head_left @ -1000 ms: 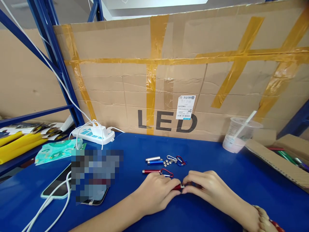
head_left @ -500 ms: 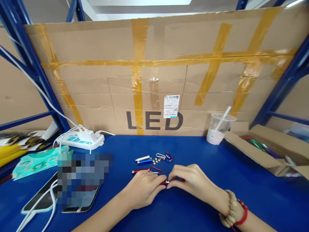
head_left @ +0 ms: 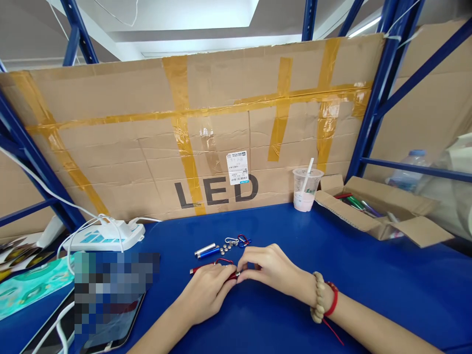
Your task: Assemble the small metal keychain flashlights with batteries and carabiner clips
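Both my hands rest on the blue table (head_left: pixel 368 275) and meet over a small red metal tube (head_left: pixel 233 276), a little flashlight part. My left hand (head_left: pixel 206 292) is closed round its left end, and my right hand (head_left: pixel 267 268) pinches its right end. Most of the tube is hidden by my fingers. Just beyond my hands lies another red tube with a red carabiner (head_left: pixel 210 266). Farther back lie a silver tube (head_left: pixel 204 249), a blue tube (head_left: pixel 208 253), several button cells (head_left: pixel 223 249) and silver and blue carabiners (head_left: pixel 239 241).
A taped cardboard sheet marked LED (head_left: pixel 206 147) walls the table's back. A plastic cup with a straw (head_left: pixel 305 189) and an open cardboard box of pens (head_left: pixel 372 211) stand at the right. A white power strip (head_left: pixel 106 237), cables and a phone (head_left: pixel 106 324) lie at the left.
The camera has turned right and tilted up, so everything has shifted left in view. My hands stay together on the red tube in the same grip.
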